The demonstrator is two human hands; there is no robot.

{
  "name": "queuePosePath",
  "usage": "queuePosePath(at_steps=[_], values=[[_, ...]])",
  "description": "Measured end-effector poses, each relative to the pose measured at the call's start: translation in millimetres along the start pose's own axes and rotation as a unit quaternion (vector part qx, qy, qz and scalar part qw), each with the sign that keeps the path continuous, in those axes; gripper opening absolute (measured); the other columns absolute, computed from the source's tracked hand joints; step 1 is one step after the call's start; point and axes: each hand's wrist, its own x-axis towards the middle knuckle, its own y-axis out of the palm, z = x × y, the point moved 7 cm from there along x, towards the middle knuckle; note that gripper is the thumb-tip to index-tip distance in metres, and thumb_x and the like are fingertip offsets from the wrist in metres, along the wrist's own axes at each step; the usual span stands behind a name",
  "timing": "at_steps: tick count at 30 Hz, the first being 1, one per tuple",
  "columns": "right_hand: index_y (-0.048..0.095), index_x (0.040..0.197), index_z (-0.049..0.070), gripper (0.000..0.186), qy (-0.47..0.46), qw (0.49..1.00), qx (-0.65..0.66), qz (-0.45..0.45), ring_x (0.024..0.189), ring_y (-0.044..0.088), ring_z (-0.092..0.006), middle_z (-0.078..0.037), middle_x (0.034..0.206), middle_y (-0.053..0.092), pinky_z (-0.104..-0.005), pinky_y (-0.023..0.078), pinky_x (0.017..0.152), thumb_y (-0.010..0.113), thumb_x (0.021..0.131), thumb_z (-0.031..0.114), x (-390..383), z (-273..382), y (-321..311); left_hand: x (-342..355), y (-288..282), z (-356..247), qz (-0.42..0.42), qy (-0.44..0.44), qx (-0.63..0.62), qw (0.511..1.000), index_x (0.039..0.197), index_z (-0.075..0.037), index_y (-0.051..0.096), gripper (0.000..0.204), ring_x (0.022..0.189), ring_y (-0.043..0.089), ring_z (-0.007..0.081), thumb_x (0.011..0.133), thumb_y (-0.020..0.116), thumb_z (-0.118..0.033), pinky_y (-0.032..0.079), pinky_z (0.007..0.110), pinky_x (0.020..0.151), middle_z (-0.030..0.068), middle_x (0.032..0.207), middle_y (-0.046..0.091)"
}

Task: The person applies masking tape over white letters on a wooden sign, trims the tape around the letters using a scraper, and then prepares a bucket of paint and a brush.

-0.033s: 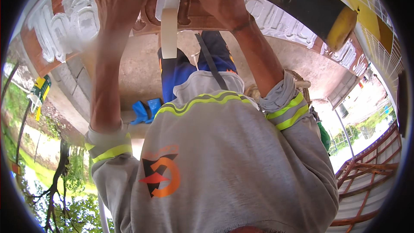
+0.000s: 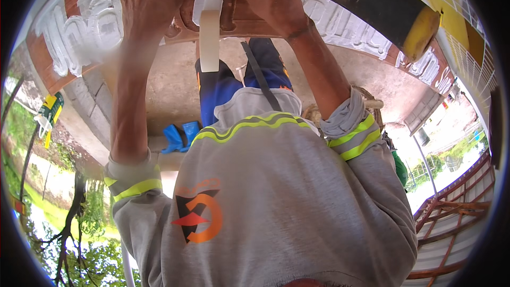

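A brown board point(image 2: 244, 25) with carved letters curves across the top of the view, and white material covers its letters on both sides. Over an uncovered carved letter hangs a pale strip of tape point(image 2: 210, 42), its lower end loose below the board's edge. My left hand point(image 2: 151, 2) is at the board left of the strip; the top edge cuts off most of its fingers. On the strip's other side, close to its upper part, my right hand point(image 2: 273, 1) has its fingers bent together. What they hold, if anything, is hidden.
A thick dark tube with a yellow end point(image 2: 366, 8) crosses the upper right in front of the board. White wire mesh point(image 2: 465, 48) stands beyond it. Lower down lie blue items point(image 2: 181, 137). A green and yellow object point(image 2: 50, 109) is at the far left.
My left hand has shifted slightly to the right along the board. The tape strip and my right hand look almost the same.
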Motion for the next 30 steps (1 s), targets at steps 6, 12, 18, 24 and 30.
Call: queuePosePath(at_steps=[6, 12, 18, 24, 30], values=[[0.058, 0.131, 0.009, 0.036, 0.114, 0.937, 0.328, 0.048, 0.102, 0.065, -0.0270, -0.011, 0.113, 0.068, -0.0387, 0.054, 0.083, 0.059, 0.098, 0.022, 13.3, -26.8, 4.2, -10.0, 14.7, -7.7, 0.038, 0.070, 0.006, 0.997, 0.111, -0.016, 0.073, 0.041, 0.118, 0.050, 0.0312, 0.071, 0.077, -0.021, 0.037, 0.051, 0.095, 0.0044, 0.122, 0.060], [0.065, 0.108, 0.003, 0.021, 0.171, 0.785, 0.595, -0.003, 0.099, 0.063, -0.0344, -0.015, 0.105, 0.067, -0.0449, 0.050, 0.084, 0.064, 0.094, 0.018, 26.7, -58.4, -3.5, -11.8, 11.3, 1.8, 0.030, 0.127, 0.056, 0.990, 0.102, -0.018, 0.076, 0.032, 0.121, 0.048, 0.0255, 0.071, 0.079, -0.024, 0.034, 0.053, 0.096, 0.0013, 0.118, 0.062], [0.067, 0.100, 0.004, 0.013, 0.119, 0.806, 0.580, -0.003, 0.096, 0.062, -0.0389, -0.016, 0.102, 0.066, -0.0449, 0.048, 0.085, 0.062, 0.094, 0.014, 45.8, -56.0, -6.6, 0.4, 10.2, 5.9, -0.003, 0.106, 0.056, 0.993, 0.091, -0.019, 0.077, 0.022, 0.108, 0.050, 0.0225, 0.071, 0.080, -0.026, 0.033, 0.051, 0.093, -0.0003, 0.102, 0.061], [0.066, 0.098, 0.001, 0.013, 0.108, 0.774, 0.620, 0.064, 0.091, 0.064, -0.0393, -0.019, 0.093, 0.067, -0.0453, 0.050, 0.080, 0.063, 0.092, 0.013, 57.4, -49.7, 0.3, -9.7, 4.1, 12.8, -0.022, 0.003, -0.050, 0.999, 0.092, -0.019, 0.077, 0.024, 0.105, 0.050, 0.0221, 0.068, 0.080, -0.021, 0.031, 0.051, 0.092, -0.0001, 0.101, 0.060], [0.068, 0.094, 0.002, 0.013, 0.076, 0.784, 0.609, 0.098, 0.089, 0.065, -0.0355, -0.015, 0.090, 0.069, -0.0419, 0.050, 0.079, 0.063, 0.092, 0.013, 66.3, -55.5, -1.3, -32.8, 9.1, 5.0, -0.039, 0.007, -0.066, 0.997, 0.096, -0.017, 0.076, 0.025, 0.112, 0.052, 0.0218, 0.071, 0.075, -0.015, 0.033, 0.050, 0.090, 0.0012, 0.106, 0.061]])
